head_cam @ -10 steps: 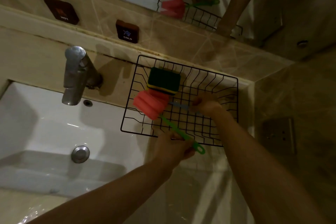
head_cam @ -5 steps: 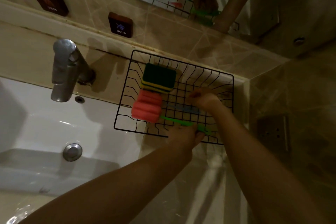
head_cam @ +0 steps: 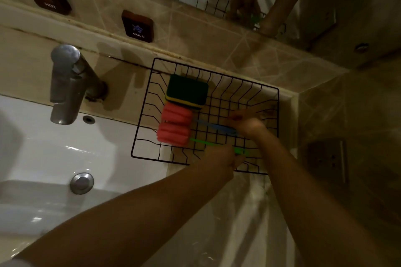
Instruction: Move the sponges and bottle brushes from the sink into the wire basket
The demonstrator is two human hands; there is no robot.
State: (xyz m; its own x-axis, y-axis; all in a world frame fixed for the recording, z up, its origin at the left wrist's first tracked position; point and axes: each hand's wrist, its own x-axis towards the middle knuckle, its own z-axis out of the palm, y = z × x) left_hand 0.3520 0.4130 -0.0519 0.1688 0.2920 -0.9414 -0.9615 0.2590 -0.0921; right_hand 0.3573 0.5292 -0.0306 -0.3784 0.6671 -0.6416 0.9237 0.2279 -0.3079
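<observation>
Lowered since a second ago, the green-handled brush (head_cam: 173, 135) now lies flat in the wire basket (head_cam: 278, 102), my left hand (head_cam: 219, 156) still pinching its handle, my right hand (head_cam: 245, 120) gripping the blue-handled brush (head_cam: 176, 112) alongside, sponges (head_cam: 186, 90) beyond, sink (head_cam: 104, 154) cleared.

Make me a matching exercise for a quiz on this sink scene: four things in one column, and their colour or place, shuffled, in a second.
Things:
1. sponge
2. bottle brush under the left hand
3. bottle brush by the right hand
4. drain plug

Descriptions:
A. blue handle
B. in the sink, metal
C. green top, at the wire basket far side
D. green handle

Pairs: 1-C, 2-D, 3-A, 4-B
</observation>
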